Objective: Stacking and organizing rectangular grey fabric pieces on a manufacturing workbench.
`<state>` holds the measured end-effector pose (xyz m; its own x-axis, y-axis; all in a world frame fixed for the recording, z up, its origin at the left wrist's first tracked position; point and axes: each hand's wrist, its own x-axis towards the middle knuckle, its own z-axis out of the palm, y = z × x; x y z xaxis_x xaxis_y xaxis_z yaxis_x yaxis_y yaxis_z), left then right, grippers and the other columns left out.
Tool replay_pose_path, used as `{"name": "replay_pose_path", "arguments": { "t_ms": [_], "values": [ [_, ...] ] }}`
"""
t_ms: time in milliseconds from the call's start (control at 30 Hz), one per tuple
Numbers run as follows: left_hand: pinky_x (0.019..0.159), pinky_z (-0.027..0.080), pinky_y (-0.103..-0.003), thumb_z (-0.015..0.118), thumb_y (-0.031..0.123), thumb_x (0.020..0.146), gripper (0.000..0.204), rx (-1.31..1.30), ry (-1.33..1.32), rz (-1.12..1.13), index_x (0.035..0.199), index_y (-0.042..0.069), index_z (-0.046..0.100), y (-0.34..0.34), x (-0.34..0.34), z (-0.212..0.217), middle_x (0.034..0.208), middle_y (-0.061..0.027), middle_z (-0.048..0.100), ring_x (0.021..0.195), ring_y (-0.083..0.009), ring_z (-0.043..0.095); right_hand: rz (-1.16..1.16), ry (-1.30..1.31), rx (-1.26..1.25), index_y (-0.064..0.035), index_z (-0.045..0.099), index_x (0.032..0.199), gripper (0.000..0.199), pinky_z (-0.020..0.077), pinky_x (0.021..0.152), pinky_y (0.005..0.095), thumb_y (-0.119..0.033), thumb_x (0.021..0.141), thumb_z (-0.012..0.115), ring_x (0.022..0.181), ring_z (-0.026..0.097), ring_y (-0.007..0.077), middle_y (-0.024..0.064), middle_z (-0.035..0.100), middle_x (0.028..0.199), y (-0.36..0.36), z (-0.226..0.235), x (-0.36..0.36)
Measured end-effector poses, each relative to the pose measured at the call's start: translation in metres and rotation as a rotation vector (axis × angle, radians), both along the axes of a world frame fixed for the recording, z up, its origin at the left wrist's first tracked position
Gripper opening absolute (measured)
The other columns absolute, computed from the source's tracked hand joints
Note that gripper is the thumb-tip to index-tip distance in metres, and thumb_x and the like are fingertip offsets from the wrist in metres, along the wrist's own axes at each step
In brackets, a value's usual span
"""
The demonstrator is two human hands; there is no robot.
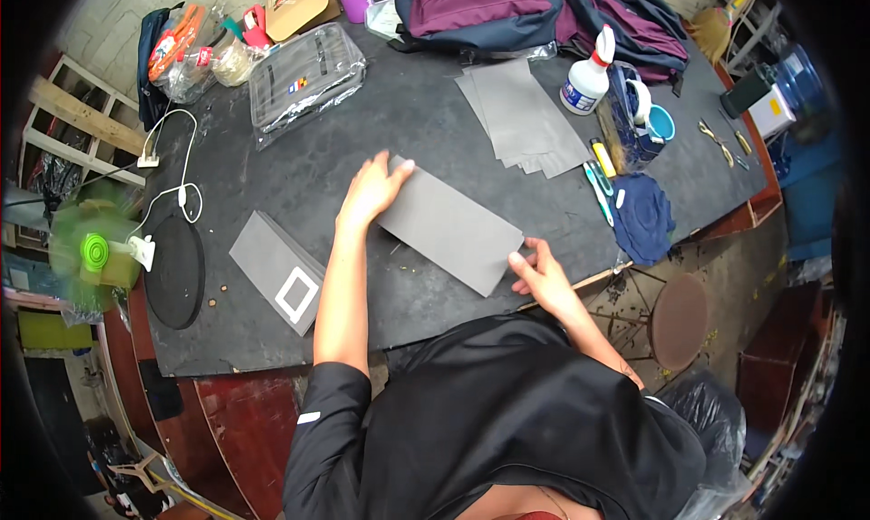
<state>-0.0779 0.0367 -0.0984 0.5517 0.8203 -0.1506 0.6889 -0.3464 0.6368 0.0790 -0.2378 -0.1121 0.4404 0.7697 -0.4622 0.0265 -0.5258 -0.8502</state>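
At frame centre, left hand (372, 191) lies flat, fingers spread, on a grey sheet (449, 225); right hand (536, 268) pinches its lower corner. Sheet apparently being positioned; stacks (526, 117) wait.

The person leans forward with both forearms bare below pushed-up black sleeves. The left arm stretches straight out, its left hand (373, 190) laid flat, palm down, fingers together and pointing away. The right arm bends at the elbow, closer in; the right hand (541, 271) pinches lightly with thumb and fingertips.
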Motion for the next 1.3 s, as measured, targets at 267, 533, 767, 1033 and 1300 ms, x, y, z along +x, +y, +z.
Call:
{"name": "replay_pose_path", "arguments": {
  "t_ms": [267, 533, 767, 1033, 1300],
  "values": [
    [0.085, 0.049, -0.037, 0.082, 0.048, 0.063, 0.082, -0.465, -0.071, 0.026, 0.118, -0.006, 0.055, 0.019, -0.028, -0.020, 0.101, -0.0211, 0.065, 0.094, -0.0296, 0.065, -0.127, 0.439, 0.145, 0.0064, 0.034, 0.134, 0.079, 0.0485, 0.079, 0.0300, -0.033, 0.079, 0.075, 0.091, 0.061, 0.0181, 0.0115, 0.059, 0.106, 0.019, -0.009, 0.005],
    [0.095, 0.045, -0.042, 0.082, 0.054, 0.059, 0.102, -0.218, 0.010, 0.062, 0.133, -0.004, 0.042, -0.019, -0.025, -0.015, 0.122, -0.0304, 0.048, 0.111, -0.0379, 0.055, -0.184, 0.176, 0.195, -0.0001, 0.035, 0.126, 0.069, 0.0398, 0.096, 0.0356, -0.016, 0.074, 0.077, 0.112, 0.048, 0.0215, 0.0147, 0.050, 0.117, 0.020, -0.010, -0.007],
    [0.093, 0.046, -0.038, 0.087, 0.040, 0.057, 0.096, -0.381, -0.249, 0.075, 0.130, -0.003, 0.044, -0.020, -0.036, -0.012, 0.116, -0.0224, 0.055, 0.111, -0.0325, 0.055, -0.214, 0.336, 0.325, -0.0072, 0.035, 0.114, 0.062, 0.0426, 0.091, 0.0345, -0.009, 0.071, 0.079, 0.104, 0.049, 0.0191, 0.0098, 0.049, 0.106, 0.024, 0.002, -0.008],
    [0.096, 0.045, -0.040, 0.090, 0.021, 0.054, 0.085, -0.324, -0.565, -0.017, 0.127, 0.010, 0.047, -0.042, -0.051, -0.017, 0.110, -0.0092, 0.058, 0.108, -0.0239, 0.055, -0.176, 0.120, 0.528, -0.0112, 0.035, 0.114, 0.067, 0.0431, 0.090, 0.0326, 0.000, 0.065, 0.081, 0.104, 0.050, 0.0174, 0.0083, 0.050, 0.107, 0.020, -0.006, -0.004],
    [0.105, 0.039, -0.037, 0.090, 0.000, 0.042, 0.120, -0.307, -0.924, -0.156, 0.145, 0.010, 0.030, -0.062, -0.041, -0.063, 0.144, -0.0149, 0.041, 0.137, -0.0245, 0.031, 0.072, -0.157, 0.776, -0.0078, 0.019, 0.144, 0.126, 0.0379, 0.103, 0.0415, -0.019, 0.044, 0.094, 0.119, 0.049, 0.0276, 0.0128, 0.051, 0.123, 0.036, -0.027, 0.053]
  ]
}}
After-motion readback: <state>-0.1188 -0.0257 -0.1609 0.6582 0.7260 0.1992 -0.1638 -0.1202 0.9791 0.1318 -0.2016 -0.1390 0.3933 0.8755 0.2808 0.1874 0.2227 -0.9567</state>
